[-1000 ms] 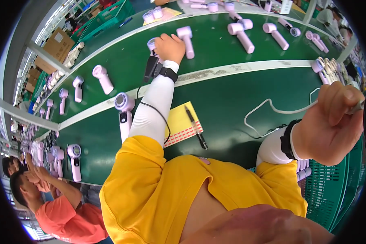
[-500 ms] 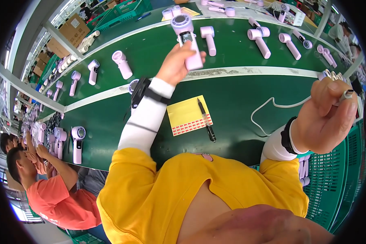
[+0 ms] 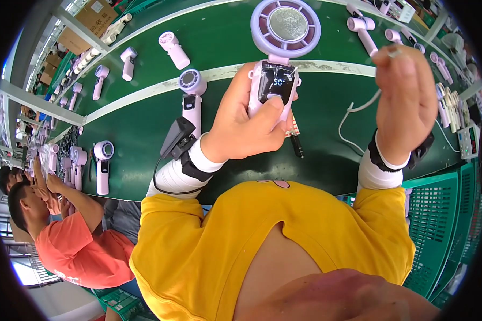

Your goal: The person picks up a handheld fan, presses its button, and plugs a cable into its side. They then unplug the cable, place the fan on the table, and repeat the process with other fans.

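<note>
My left hand (image 3: 251,120) is closed around a lilac handheld fan (image 3: 275,69). Its round head is tipped upward with a silvery disc in the middle, and its dark display is lit. My thumb lies on the button just under that display. At the right, my right hand (image 3: 404,104) is raised with its fingertips pinched on the plug end of a white charging cable (image 3: 341,128); the tip is blurred. Beyond my left wrist a second lilac fan (image 3: 191,104) lies on the green table (image 3: 241,174). Mostly hidden behind the held fan are a patterned note pad and a black pen (image 3: 297,145).
Several lilac fans, one a pale fan (image 3: 174,50), lie past the white rail (image 3: 144,93). Another fan (image 3: 103,168) stands by a seated co-worker (image 3: 80,230) at the left. Right of my arm are a small meter (image 3: 468,142), several cream-coloured fans and green crates (image 3: 431,224).
My left hand has brought the fan closer, and its display now shows lit. My right hand has shifted left and up with the cable plug. The fan now covers the yellow pad.
</note>
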`<state>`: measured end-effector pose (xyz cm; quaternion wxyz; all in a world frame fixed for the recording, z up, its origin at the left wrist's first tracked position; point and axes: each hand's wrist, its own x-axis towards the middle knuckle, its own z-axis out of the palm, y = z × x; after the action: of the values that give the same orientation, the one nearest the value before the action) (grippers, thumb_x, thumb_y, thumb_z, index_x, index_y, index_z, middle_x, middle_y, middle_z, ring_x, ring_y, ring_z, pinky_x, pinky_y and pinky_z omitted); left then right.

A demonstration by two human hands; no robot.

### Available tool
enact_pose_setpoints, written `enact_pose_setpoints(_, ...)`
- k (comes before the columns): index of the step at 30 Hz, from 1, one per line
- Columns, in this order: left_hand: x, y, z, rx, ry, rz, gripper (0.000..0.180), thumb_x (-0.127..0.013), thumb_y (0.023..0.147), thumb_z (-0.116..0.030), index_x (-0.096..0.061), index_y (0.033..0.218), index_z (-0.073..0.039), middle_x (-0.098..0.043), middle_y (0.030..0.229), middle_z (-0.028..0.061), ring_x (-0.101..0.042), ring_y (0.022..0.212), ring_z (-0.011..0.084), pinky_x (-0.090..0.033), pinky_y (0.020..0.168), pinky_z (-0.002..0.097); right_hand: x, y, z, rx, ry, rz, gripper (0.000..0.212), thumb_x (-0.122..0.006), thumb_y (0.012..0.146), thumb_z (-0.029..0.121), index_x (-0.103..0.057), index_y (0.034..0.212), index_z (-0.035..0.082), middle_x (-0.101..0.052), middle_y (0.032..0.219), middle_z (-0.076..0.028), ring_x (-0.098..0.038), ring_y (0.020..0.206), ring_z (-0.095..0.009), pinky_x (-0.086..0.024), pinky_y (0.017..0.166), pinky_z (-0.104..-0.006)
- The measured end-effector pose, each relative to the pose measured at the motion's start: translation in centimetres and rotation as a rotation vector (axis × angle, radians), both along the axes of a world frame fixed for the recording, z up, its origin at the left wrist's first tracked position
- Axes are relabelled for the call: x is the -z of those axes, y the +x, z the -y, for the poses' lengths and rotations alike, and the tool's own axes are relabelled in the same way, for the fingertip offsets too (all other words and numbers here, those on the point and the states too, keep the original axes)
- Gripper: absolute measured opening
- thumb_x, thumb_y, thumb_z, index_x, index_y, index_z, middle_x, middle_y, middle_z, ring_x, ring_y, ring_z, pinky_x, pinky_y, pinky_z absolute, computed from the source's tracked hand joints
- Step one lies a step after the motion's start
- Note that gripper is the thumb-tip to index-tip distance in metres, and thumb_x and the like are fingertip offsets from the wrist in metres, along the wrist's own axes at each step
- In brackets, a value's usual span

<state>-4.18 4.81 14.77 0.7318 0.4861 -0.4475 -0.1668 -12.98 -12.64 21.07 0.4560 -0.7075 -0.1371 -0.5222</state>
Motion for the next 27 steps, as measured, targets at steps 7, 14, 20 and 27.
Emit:
enact_pose_setpoints(7, 0.0, -0.5, 0.2, 0.065, 0.037, -0.079, 0.044, -0.047, 0.074, 0.001, -0.032, 0.115, 0.0, -0.051, 0.091, 0.0072, -0.052, 0.066, 0.0095, -0.045, 0.055, 0.0254, 1.2, 1.5, 0.4, -0.097, 0.057, -0.161, 0.021, -0.047, 0.088, 0.017, -0.056, 0.093, -0.001, -0.057, 0.081, -0.004, -0.039, 0.061, -0.005, -0.029, 0.053, -0.0183)
enact_pose_setpoints(14, 0.2, -0.9, 0.1, 0.102, 0.054, -0.161, 0.043, -0.047, 0.073, 0.002, -0.033, 0.114, 0.001, -0.052, 0.09, 0.0078, -0.053, 0.065, 0.0104, -0.045, 0.054, 0.0257, 1.4, 2.0, 0.4, -0.106, 0.099, -0.203, 0.022, -0.047, 0.088, 0.017, -0.057, 0.096, 0.0, -0.058, 0.083, -0.004, -0.039, 0.061, -0.004, -0.029, 0.053, -0.0177)
enact_pose_setpoints(20, 0.1, -0.7, -0.1, 0.141, 0.032, -0.077, 0.045, -0.045, 0.073, 0.003, -0.032, 0.116, 0.001, -0.052, 0.091, 0.0087, -0.053, 0.064, 0.0114, -0.044, 0.053, 0.0256, 1.3, 2.0, 0.4, -0.076, 0.166, -0.228, 0.023, -0.048, 0.088, 0.017, -0.056, 0.1, 0.0, -0.058, 0.087, -0.004, -0.043, 0.064, -0.006, -0.033, 0.055, -0.0181)
enact_pose_setpoints(27, -0.4, -1.1, -0.4, 0.152, 0.05, -0.065, 0.047, -0.043, 0.073, 0.003, -0.03, 0.118, 0.001, -0.052, 0.091, 0.0094, -0.054, 0.063, 0.0131, -0.044, 0.052, 0.0264, 0.2, 3.0, -0.5, -0.351, 0.024, -0.482, 0.035, -0.032, 0.093, 0.031, -0.044, 0.106, 0.001, -0.048, 0.084, 0.0, -0.04, 0.071, -0.004, -0.033, 0.065, -0.0155)
